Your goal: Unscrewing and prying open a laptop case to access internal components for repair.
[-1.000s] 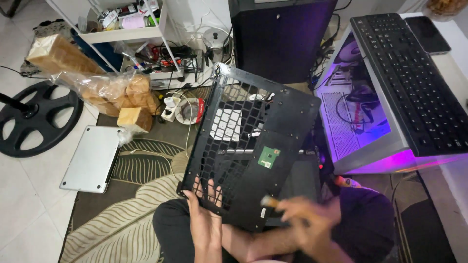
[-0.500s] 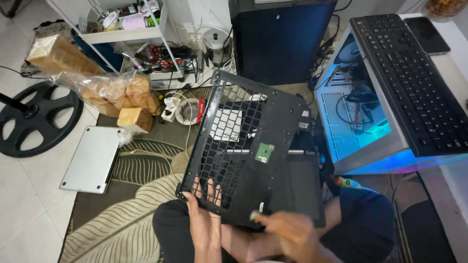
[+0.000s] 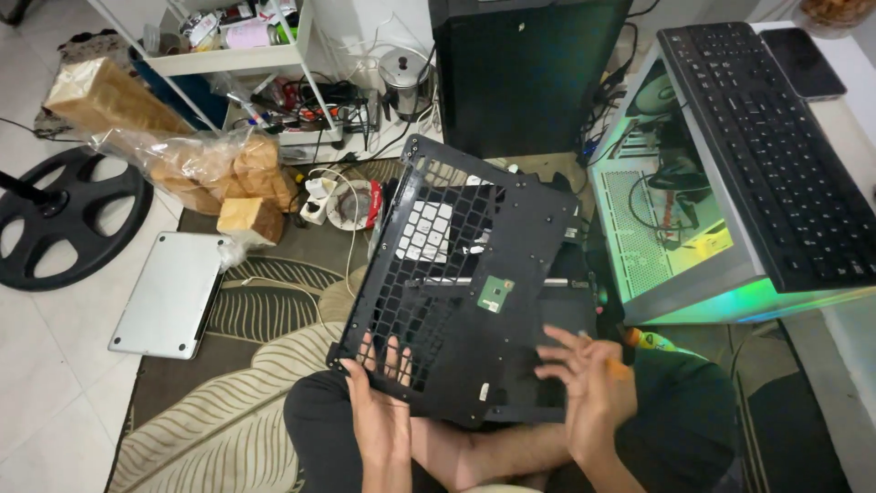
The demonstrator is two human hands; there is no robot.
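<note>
Black laptop frame (image 3: 474, 292) — green label (image 3: 494, 294) mid-panel

a black laptop keyboard frame (image 3: 465, 292), a flat plastic panel full of empty key-shaped holes, rests tilted on a seated person's lap above a leaf-patterned rug. a few white keys show through its upper holes. a small green circuit board sits near its middle. its solid lower part lies nearest the person, its far corner points away.
</note>
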